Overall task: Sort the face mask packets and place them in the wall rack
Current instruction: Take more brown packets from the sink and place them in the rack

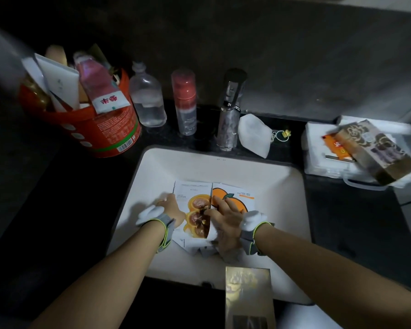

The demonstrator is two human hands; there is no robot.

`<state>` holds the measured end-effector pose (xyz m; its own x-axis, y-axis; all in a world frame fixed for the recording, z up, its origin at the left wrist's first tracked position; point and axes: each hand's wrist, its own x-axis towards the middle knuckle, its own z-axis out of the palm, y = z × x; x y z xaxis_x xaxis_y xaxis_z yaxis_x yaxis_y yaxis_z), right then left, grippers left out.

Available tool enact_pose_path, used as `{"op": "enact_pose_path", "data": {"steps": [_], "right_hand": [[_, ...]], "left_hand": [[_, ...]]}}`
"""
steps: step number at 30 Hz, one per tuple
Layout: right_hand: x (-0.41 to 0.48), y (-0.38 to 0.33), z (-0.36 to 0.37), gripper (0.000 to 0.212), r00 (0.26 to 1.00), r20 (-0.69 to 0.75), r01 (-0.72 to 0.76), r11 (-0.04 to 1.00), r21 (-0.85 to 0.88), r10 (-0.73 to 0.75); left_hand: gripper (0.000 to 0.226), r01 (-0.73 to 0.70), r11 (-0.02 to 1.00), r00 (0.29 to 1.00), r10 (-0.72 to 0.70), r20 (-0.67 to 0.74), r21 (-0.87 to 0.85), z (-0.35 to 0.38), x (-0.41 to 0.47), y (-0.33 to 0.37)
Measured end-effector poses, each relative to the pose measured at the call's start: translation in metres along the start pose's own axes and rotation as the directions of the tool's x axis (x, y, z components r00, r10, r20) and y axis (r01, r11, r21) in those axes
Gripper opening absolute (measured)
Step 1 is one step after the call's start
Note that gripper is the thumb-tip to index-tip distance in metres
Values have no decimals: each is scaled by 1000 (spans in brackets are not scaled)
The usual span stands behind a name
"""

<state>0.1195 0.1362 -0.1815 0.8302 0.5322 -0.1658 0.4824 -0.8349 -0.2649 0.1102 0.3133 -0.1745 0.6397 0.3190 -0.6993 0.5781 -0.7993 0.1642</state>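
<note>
Fanning of the face mask packets above the white basin. The stack was gripped at its left edge by the left hand, apparently to steady it. The right edge of the brown-fruit packet was pinched by the right hand and parted from the orange-print packet beneath, presumably so that prints could be compared. The hands were held close together, one at each side. Open room was left toward the faucet; the near rim was crowded by a gold box. No wall rack was shown.
</note>
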Motion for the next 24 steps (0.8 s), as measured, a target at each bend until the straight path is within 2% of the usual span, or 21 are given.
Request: {"op": "enact_pose_path", "data": {"steps": [1,3,4,5,6,7,10,13,16,19,21,23,24], "right_hand": [[1,6,0,59,992,108,66,997,-39,-61],[2,14,-7,63,906,414,104,995,-12,-89],[3,17,-9,63,887,454,124,990,-60,-84],[5,20,-8,63,912,402,111,992,-61,-78],[4,19,-6,62,935,347,99,994,-52,-75],[5,17,-4,61,954,291,86,996,-31,-73],[8,14,-4,59,957,281,84,996,-7,-79],[13,13,-1,59,944,326,57,998,-13,-50],[14,7,7,61,918,386,107,994,-36,-85],[14,5,9,44,954,297,-26,1000,-17,30],[15,9,5,39,960,259,-130,990,62,110],[15,15,-4,44,954,244,-215,965,147,175],[16,19,-8,51,942,265,-256,952,165,208]], "left_hand": [[57,2,1000,1000,-2,-3,15,1,2,0],[54,-5,1000,999,4,35,31,2,4,0],[41,-13,999,999,12,31,29,2,5,-1],[22,-5,999,1000,4,30,37,1,4,-2],[17,6,999,1000,-7,28,40,1,3,-2],[23,9,999,1000,-10,14,44,3,3,-1],[48,59,997,998,-58,-23,52,10,6,-1],[51,87,996,995,-86,-42,19,14,7,-3],[54,72,994,997,-71,6,-88,15,7,-6],[57,77,965,997,-75,18,-252,18,8,-9],[64,78,924,996,-58,67,-373,22,12,-10],[60,101,888,993,-59,107,-449,28,15,-9],[49,97,882,993,-57,101,-461,31,16,-8]]}}
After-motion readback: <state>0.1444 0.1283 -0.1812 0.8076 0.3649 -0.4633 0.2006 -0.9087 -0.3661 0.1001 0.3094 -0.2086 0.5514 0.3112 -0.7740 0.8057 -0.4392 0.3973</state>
